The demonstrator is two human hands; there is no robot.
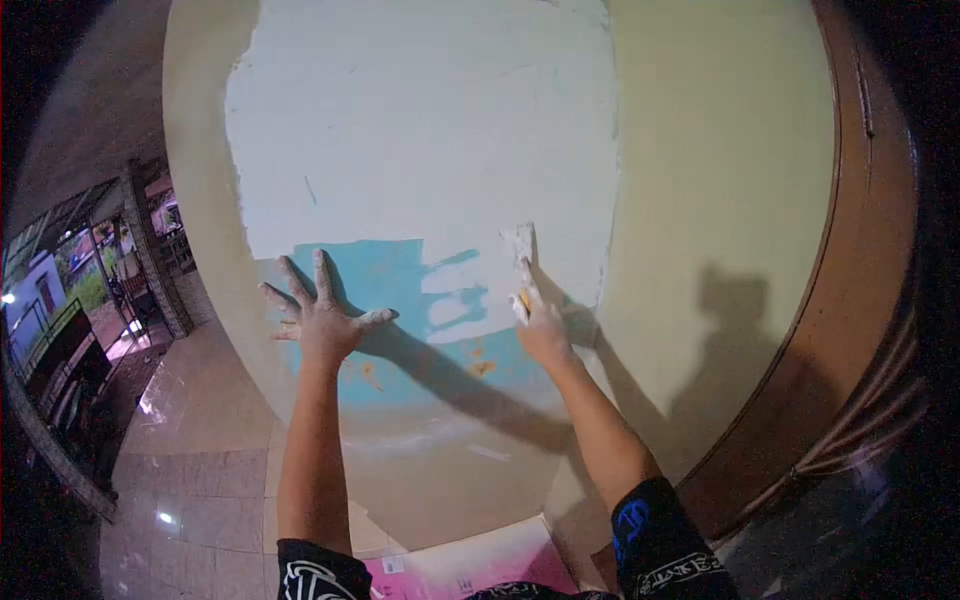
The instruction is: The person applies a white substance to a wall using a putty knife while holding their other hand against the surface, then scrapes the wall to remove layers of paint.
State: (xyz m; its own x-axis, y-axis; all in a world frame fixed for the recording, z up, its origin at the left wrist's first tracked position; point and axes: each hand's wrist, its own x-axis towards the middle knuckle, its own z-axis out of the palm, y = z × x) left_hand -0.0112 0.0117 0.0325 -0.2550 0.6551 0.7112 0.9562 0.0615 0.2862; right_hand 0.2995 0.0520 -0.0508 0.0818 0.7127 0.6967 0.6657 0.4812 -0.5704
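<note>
My left hand (324, 320) has its fingers spread against the wall, over a turquoise patch (385, 275), and holds nothing. My right hand (541, 328) is closed around a putty knife (519, 242), whose blade is smeared with white and lies on the white putty coat (420, 130). A bit of yellow handle shows between the fingers. White residue covers both hands. Ragged white streaks (455, 290) cross the turquoise between the hands, and rusty brown spots (483, 368) mark its lower part.
Beige wall (720, 150) surrounds the coated area, with a brown panel (885, 200) curving along the right. A pink and white sheet (500, 560) lies below. Tiled floor (215, 495) stretches left towards a pillar (152, 250) and an open yard. Shadows fall on the wall.
</note>
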